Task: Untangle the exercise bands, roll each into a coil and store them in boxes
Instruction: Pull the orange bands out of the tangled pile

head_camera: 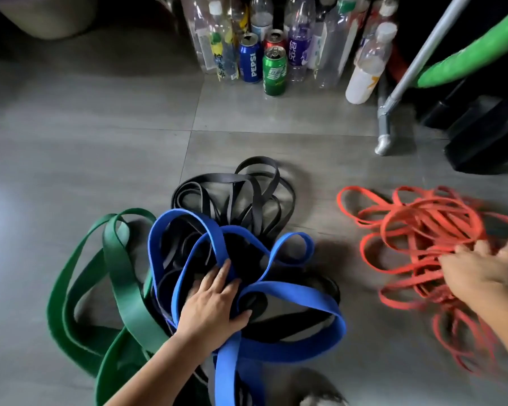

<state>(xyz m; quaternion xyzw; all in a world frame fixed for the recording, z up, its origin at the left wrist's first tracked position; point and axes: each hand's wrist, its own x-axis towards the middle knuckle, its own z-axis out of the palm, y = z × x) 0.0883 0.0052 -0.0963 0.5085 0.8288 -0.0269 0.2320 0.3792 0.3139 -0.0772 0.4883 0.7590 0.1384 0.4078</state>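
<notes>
A tangled heap of exercise bands lies on the grey tiled floor. A wide blue band loops over black bands, and a wide green band sprawls to the left. My left hand rests flat on the blue and black bands, fingers spread. A separate pile of thin orange bands lies to the right. My right hand lies on the orange pile with fingers extended; it is blurred. No boxes are in view.
Several plastic bottles and three drink cans stand at the far wall. A metal frame leg and a green padded bar rise at the right, beside a dark block.
</notes>
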